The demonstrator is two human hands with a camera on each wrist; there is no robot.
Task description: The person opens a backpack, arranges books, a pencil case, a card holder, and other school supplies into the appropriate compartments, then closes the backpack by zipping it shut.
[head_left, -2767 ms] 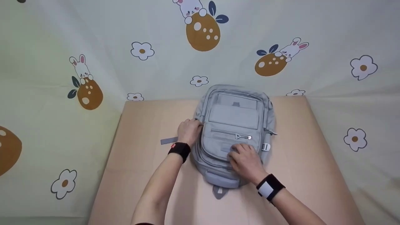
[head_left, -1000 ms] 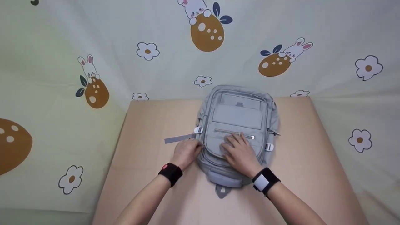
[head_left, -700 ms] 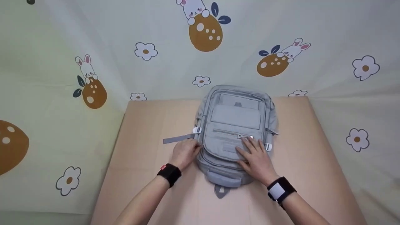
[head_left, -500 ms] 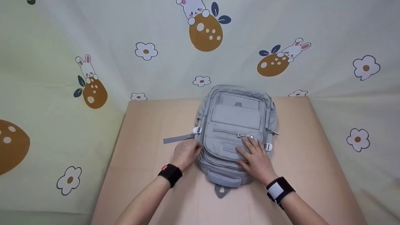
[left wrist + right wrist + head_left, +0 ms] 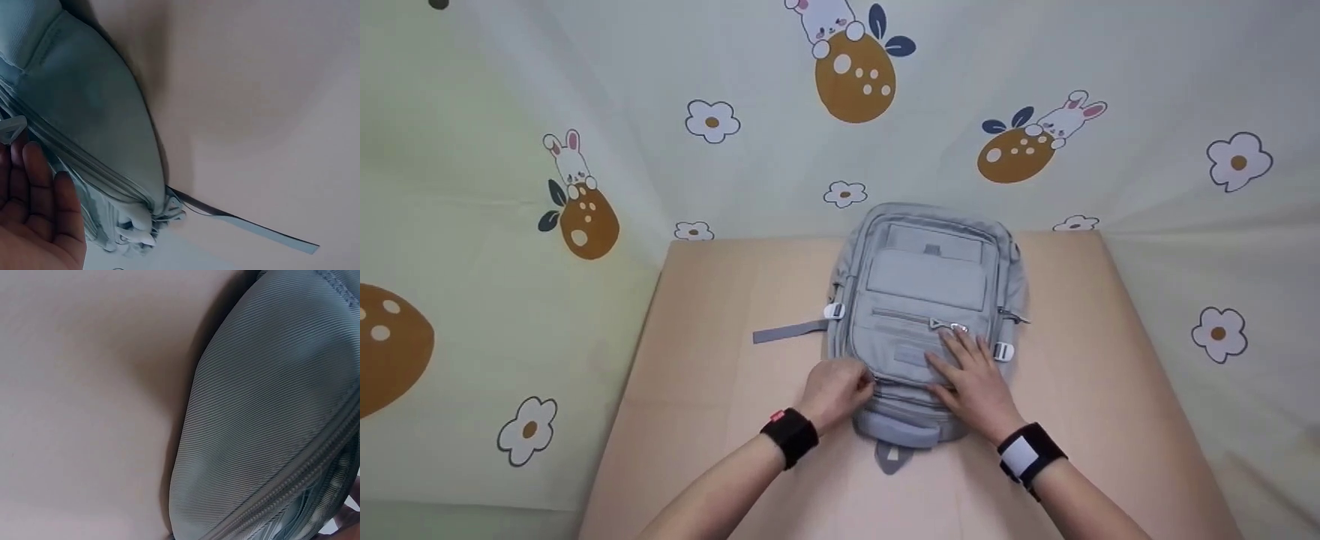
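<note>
A grey backpack [image 5: 926, 277] lies on its back on the table, its top handle [image 5: 896, 429] toward me. At the front pocket's lower left corner, my left hand [image 5: 834, 390] pinches a zipper pull. The left wrist view shows that triangular zipper pull [image 5: 13, 128] at the fingertips. My right hand [image 5: 979, 382] rests flat on the pocket's lower right, fingers spread, near another zipper pull [image 5: 939, 324] on the small front zipper. In the right wrist view only a bit of the right hand [image 5: 343, 523] shows, beside the bag's zipper.
A loose grey strap [image 5: 789, 331] reaches left from the bag's side by a white buckle [image 5: 834, 311]. Another white buckle [image 5: 1003, 352] sits on the right side. The beige table [image 5: 697, 390] extends around the bag, with a patterned cloth [image 5: 765, 165] behind.
My left hand has slid down the pocket's left edge and around to its lower corner with the zipper pull. The right hand, earlier curled, has shifted right and lies spread.
</note>
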